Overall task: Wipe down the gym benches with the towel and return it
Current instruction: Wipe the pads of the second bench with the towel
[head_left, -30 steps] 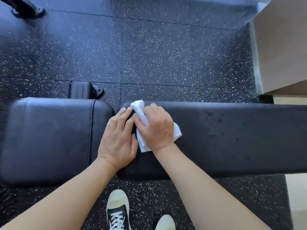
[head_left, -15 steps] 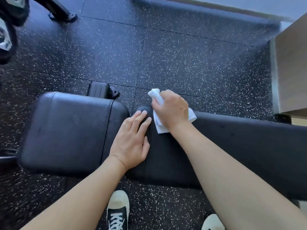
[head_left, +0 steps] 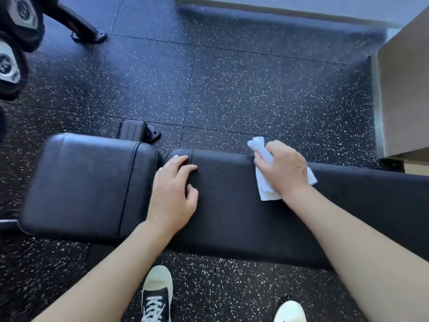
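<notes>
A black padded gym bench lies across the view: a short seat pad [head_left: 88,182] on the left and a long back pad [head_left: 232,205] running off to the right. My right hand [head_left: 283,168] grips a folded white towel [head_left: 263,189] and holds it against the far part of the long pad. One towel end sticks out past my fingers over the pad's far edge. My left hand [head_left: 174,191] rests flat on the long pad's left end, fingers relaxed, right beside the gap between the pads.
Speckled black rubber floor [head_left: 232,89] surrounds the bench. Dumbbell ends [head_left: 14,43] and a rack foot [head_left: 88,33] sit at the top left. A tan cabinet [head_left: 404,89] stands at the right. A bench foot [head_left: 137,133] shows behind the seat pad. My shoes [head_left: 157,296] are below.
My right hand has slid the towel rightward along the far part of the long pad. My left hand stays at the pad's left end. The view has shifted up and left.
</notes>
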